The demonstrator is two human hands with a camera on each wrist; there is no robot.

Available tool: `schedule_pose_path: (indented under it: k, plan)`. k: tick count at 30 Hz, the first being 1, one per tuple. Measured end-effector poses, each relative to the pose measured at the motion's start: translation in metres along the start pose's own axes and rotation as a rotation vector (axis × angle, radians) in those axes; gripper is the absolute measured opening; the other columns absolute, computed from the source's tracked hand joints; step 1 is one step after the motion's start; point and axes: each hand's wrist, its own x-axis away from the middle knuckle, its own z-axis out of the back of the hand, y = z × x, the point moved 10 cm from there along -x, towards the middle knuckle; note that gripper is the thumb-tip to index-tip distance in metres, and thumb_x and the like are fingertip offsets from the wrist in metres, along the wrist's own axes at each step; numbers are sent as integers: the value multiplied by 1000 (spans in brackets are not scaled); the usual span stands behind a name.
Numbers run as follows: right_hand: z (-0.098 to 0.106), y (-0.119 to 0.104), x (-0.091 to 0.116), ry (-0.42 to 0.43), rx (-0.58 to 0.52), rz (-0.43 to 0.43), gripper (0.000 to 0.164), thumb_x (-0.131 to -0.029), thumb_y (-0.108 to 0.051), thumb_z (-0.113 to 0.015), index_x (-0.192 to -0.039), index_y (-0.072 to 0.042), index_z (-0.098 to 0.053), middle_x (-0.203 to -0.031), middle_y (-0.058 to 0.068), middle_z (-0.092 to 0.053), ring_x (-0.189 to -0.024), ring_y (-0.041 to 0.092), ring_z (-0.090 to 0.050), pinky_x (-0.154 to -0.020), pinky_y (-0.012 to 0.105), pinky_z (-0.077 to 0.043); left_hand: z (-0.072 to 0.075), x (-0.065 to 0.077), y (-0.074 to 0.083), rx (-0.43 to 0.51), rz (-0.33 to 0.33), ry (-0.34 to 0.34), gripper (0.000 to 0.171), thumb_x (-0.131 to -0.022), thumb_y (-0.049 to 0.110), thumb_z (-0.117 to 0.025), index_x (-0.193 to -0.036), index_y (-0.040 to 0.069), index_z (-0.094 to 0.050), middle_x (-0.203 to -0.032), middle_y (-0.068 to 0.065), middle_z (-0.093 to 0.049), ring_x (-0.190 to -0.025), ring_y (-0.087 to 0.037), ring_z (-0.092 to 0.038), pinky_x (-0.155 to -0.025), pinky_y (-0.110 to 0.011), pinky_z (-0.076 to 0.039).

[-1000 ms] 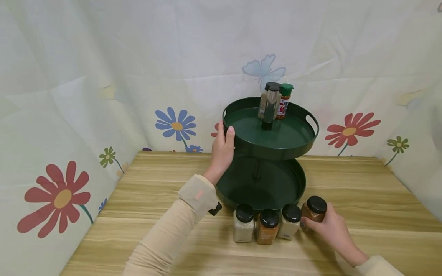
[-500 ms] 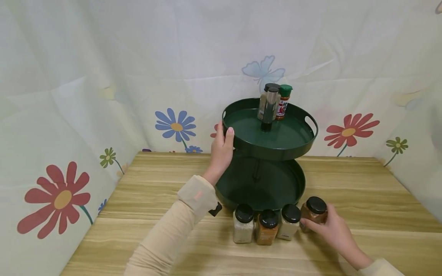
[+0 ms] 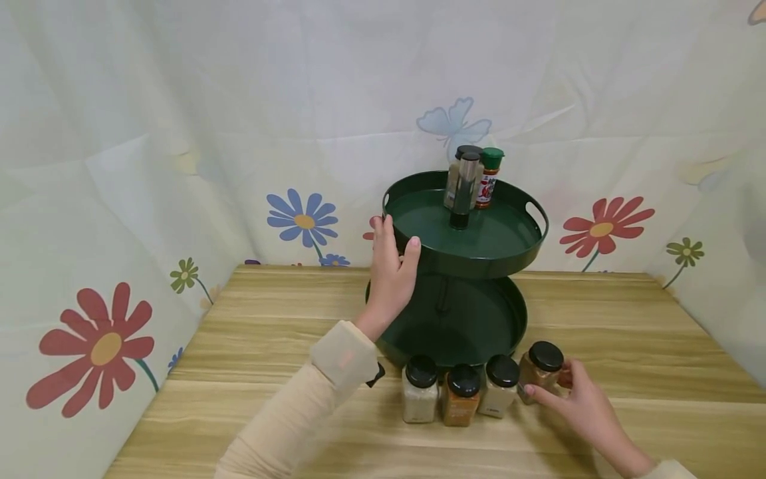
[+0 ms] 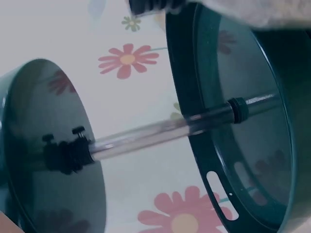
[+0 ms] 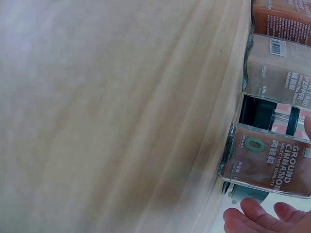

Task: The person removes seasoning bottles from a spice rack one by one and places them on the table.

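A green two-tier round stand has its upper tray (image 3: 479, 266) above a lower tray (image 3: 455, 332). My left hand (image 3: 391, 279) is at the upper tray's left side, fingertips right at the rim and thumb spread. In the left wrist view a shiny post (image 4: 141, 141) joins both tiers. My right hand (image 3: 583, 402) is beside a black-lidded ground cinnamon jar (image 3: 538, 379), thumb and fingers spread around it. The right wrist view shows fingers (image 5: 262, 216) apart from that jar. Left of it stand a pale pepper jar (image 3: 497, 397), an orange spice jar (image 3: 461, 404) and a whitish-grained jar (image 3: 420, 402).
On the upper tray, a black-lidded jar (image 3: 450, 189) and a green-capped red shaker (image 3: 487, 186) stand behind the short central post (image 3: 463, 193). A flower-printed cloth (image 3: 209, 133) encloses the wooden table (image 3: 287, 313) at the back and sides.
My left hand has loosened from the upper tray's rim and shifted slightly right, its thumb spreading. My right fingers have come away from the cinnamon jar, which stands in nearly the same spot.
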Motion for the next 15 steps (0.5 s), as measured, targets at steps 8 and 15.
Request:
schedule_pose_path:
  k: [8,15]
  plan:
    - [1,-3,2,14,-14,19,73,-76,-43,-66,-118,8,-35,-105,33,-53,-94,45,-52,-76,58,-45,-13,20,17,36,37,-64,74,-92,44,-39,-144,9,0,-152,-8,9,-137,-20,5,-109,-52,-7]
    - [0,1,3,-9,-16,-1,74,-77,-41,-67,-120,9,-33,-105,34,-54,-97,47,-52,-77,57,-46,-23,33,33,56,38,-112,76,-91,42,-41,-144,12,5,-151,-6,14,-136,-21,8,-108,-54,-5]
